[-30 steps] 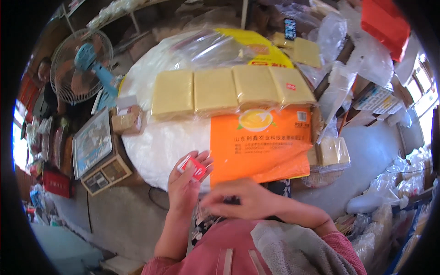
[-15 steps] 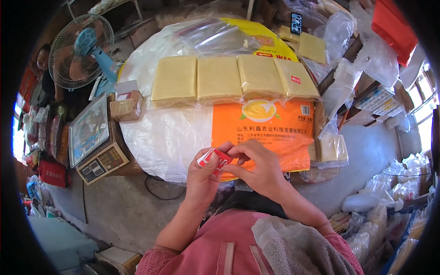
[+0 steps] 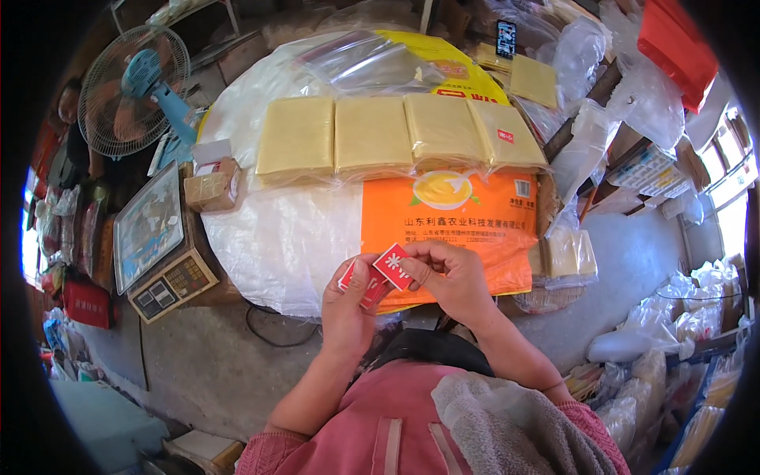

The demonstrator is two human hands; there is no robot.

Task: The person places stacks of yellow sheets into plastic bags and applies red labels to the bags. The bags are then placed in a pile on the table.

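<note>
Red label (image 3: 393,266) is held in the air b/w the hands, near edge of the orange sheeting (image 3: 507,265), approx 6 o'c of the packet row. Prob. v. light: thin card or paper, flat but easy to bend; face looks smooth, may slip, so best hold = edge or corner, thumb on top. Looks near-square, so no clear long axis; one corner points approx 12 o'c, another approx 9; 3 o'c side is hidden under the thumb. R hand (image 3: 453,279) pinches it there b/w thumb & fingers. L hand (image 3: 348,307), at 7–8 o'c, clasps label stack (image 3: 372,294), thumb pressed on top; stack prob. firmer, could fan out if squeezed unevenly. Label overlaps stack in view; can't tell if touching. At 12 o'c: four wrapped yellow packets (image 3: 372,134) in a row, rightmost w/ a red tag (image 3: 505,136). Further out: scale (image 3: 150,229) at 9, small carton (image 3: 210,190) & fan (image 3: 144,73) approx 10, phone (image 3: 506,38) at 1.
</note>
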